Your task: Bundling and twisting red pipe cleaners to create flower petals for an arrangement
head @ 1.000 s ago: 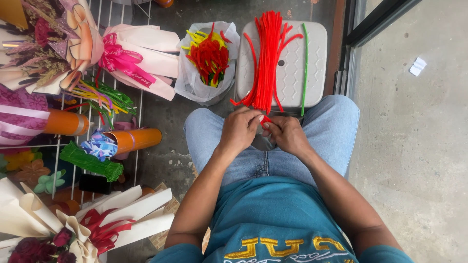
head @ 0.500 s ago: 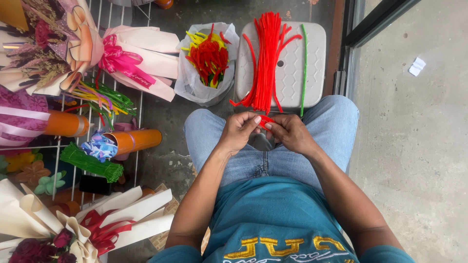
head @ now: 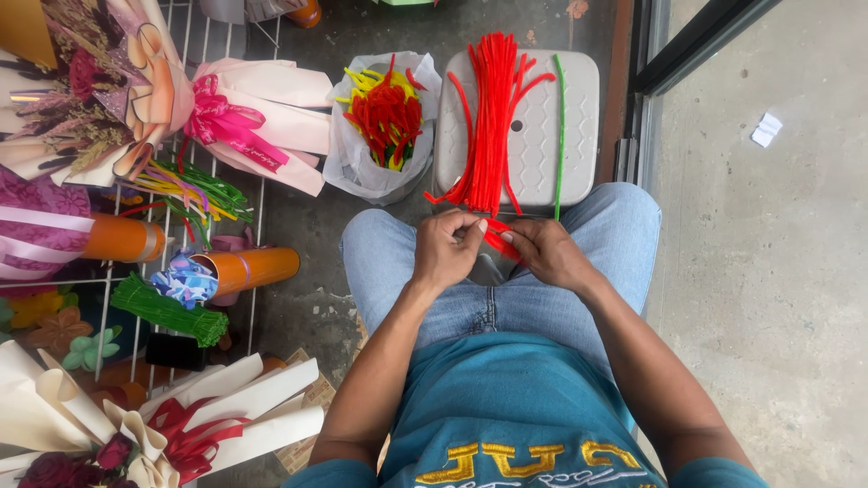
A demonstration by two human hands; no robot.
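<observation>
- Pinching a short red pipe cleaner piece (head: pixel 497 240) between them, the left hand (head: pixel 449 250) and the right hand (head: pixel 547 253) meet above the lap of a seated person in jeans (head: pixel 398 262) and a teal shirt (head: pixel 506 407)
- Left hand: fingers curled, thumb and fingertips closed on the near end of the red piece
- Right hand: fingers curled, fingertips closed on the other end of the same piece; the two hands sit just beside each other
- Red piece: held over the gap between the knees, just short of the near edge of the grey stool (head: pixel 579 117)
- Grey stool: stands on the floor beyond the knees and carries a bundle of long red pipe cleaners (head: pixel 493 108) along its left half, their near ends overhanging its near edge; a single green pipe cleaner (head: pixel 560 136) lies along its right half
- White bag (head: pixel 362 172): stands on the floor just left of the stool, open, filled with red and yellow pipe cleaners (head: pixel 384 113)
- Wire rack (head: pixel 258 217) at the left: holds paper-wrapped bouquets (head: pixel 271 126), two orange tubes (head: pixel 249 268) and a bundle of green pipe cleaners (head: pixel 167 312)
- Concrete floor (head: pixel 768 271) at the right: a small scrap of white paper (head: pixel 766 129) lies well apart from the hands
</observation>
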